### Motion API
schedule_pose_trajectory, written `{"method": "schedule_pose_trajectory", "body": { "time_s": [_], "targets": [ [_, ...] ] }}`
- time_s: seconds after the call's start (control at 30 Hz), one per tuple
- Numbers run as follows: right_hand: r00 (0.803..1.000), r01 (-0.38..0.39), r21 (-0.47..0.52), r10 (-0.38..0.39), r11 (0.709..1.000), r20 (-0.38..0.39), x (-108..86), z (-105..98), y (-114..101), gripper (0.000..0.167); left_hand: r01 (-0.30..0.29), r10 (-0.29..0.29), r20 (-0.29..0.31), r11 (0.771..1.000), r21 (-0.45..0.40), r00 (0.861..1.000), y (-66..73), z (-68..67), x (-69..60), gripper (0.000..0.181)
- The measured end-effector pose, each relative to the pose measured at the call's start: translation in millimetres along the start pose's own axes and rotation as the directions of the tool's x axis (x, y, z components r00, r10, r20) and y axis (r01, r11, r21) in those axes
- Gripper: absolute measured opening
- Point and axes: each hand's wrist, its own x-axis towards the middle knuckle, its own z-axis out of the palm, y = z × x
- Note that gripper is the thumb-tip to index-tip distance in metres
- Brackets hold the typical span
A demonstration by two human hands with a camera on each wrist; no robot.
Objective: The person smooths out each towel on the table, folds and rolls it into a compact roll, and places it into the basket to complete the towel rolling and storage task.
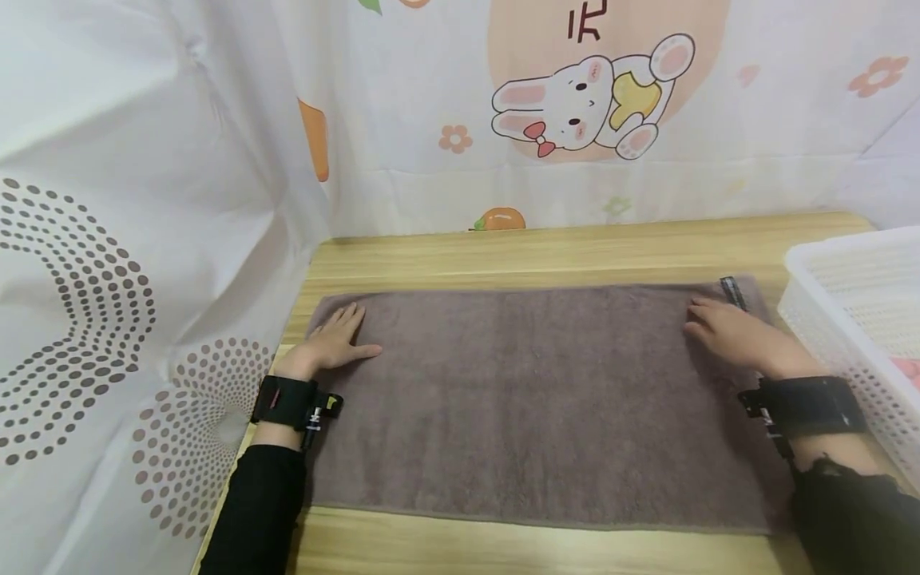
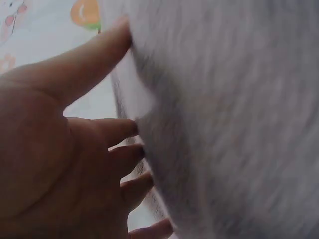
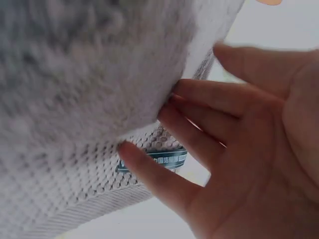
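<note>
A brownish-grey towel (image 1: 532, 407) lies spread flat on the wooden table, its long side running left to right. My left hand (image 1: 332, 339) rests on its upper left corner area, thumb spread away from the fingers. Over at the upper right, my right hand (image 1: 740, 335) touches the towel beside a dark label strip (image 1: 733, 294). The right wrist view shows that label (image 3: 167, 159) with pale lettering on the towel's woven border (image 3: 94, 174), and the fingertips against the cloth. In the left wrist view the fingertips meet the towel (image 2: 239, 124) with no pinch visible.
A white perforated plastic basket (image 1: 826, 263) stands at the right, close to the towel's edge, with something pink inside. Bare wooden tabletop (image 1: 546, 254) shows behind the towel and in front of it. White printed curtains (image 1: 402, 80) hang behind and at the left.
</note>
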Motion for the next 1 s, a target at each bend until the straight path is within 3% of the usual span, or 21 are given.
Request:
{"method": "schedule_pose_trajectory", "body": {
  "time_s": [0.17, 0.27, 0.4, 0.53, 0.7, 0.83, 1.0],
  "targets": [
    [1.000, -0.003, -0.044, 0.002, 0.999, -0.025, 3.9, -12.7, 8.3, 0.027, -0.054, 0.055, -0.046, 0.998, 0.024, 0.997, 1.5, -10.6, 3.0, 0.080],
    [0.999, -0.031, -0.063, 0.030, 0.998, -0.024, 5.7, -16.2, 7.4, 0.027, -0.015, 0.016, -0.060, 1.000, 0.014, 0.998, 7.0, -13.6, 6.5, 0.074],
    [0.991, -0.065, -0.093, 0.054, 0.994, -0.119, 3.0, -11.2, 5.5, 0.025, 0.039, -0.040, -0.105, 0.999, -0.003, 0.994, 11.2, -11.9, 11.6, 0.055],
    [0.961, -0.125, -0.048, 0.109, 0.991, -0.253, -2.1, -4.4, 8.7, 0.022, 0.008, -0.010, -0.225, 1.000, -0.011, 0.974, 4.6, -7.8, 17.3, 0.034],
    [0.927, -0.132, 0.047, 0.140, 0.990, -0.348, -0.4, -1.0, 16.2, 0.018, -0.007, 0.002, -0.325, 1.000, -0.016, 0.946, -11.1, -4.8, 23.0, 0.035],
    [0.943, -0.116, 0.151, 0.156, 0.982, -0.293, 4.0, -1.1, 28.4, 0.026, 0.028, -0.034, -0.365, 0.999, -0.023, 0.930, -22.0, -7.1, 25.4, 0.041],
    [0.970, -0.044, 0.203, 0.091, 0.978, -0.225, 9.6, -1.6, 42.3, 0.042, 0.042, -0.045, -0.380, 0.999, -0.016, 0.924, -32.8, -11.2, 24.8, 0.039]
  ]
}}
